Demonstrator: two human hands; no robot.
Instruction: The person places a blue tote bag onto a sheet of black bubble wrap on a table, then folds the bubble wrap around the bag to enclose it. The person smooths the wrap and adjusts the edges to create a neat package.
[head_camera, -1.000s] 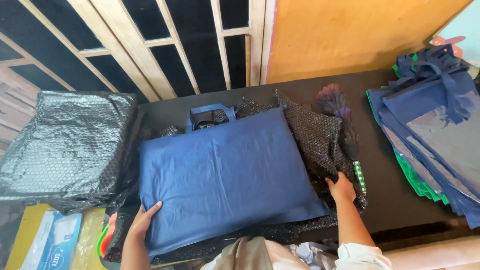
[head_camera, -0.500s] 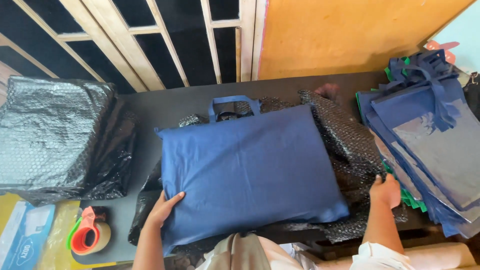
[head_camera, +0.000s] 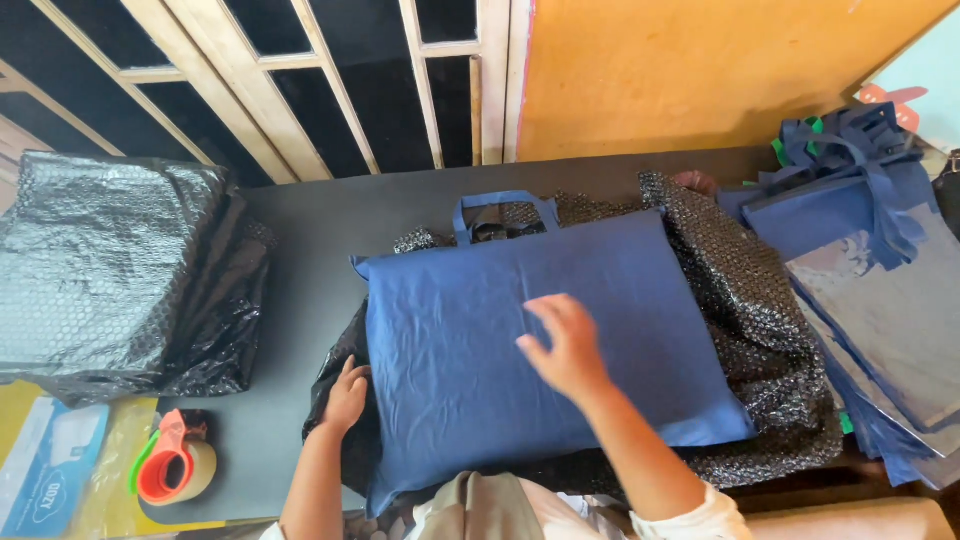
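Observation:
A filled blue fabric bag (head_camera: 500, 300) with loop handles lies flat on a sheet of black bubble wrap (head_camera: 760, 300) on the dark table (head_camera: 300, 240). My left hand (head_camera: 347, 392) rests at the bag's left edge, touching the bag and the wrap beneath. My right hand (head_camera: 566, 345) hovers over the middle of the bag, fingers spread, slightly blurred, holding nothing.
A stack of black bubble wrap (head_camera: 100, 270) sits at the left. A tape dispenser (head_camera: 172, 470) lies near the front left beside a yellow and blue packet (head_camera: 45, 470). A pile of blue bags (head_camera: 870, 290) fills the right side. Window bars and an orange board stand behind.
My right hand has left the bag's right edge and moved onto the middle of the bag. The view has shifted, so the bag sits more centrally. My left hand stays at the left edge.

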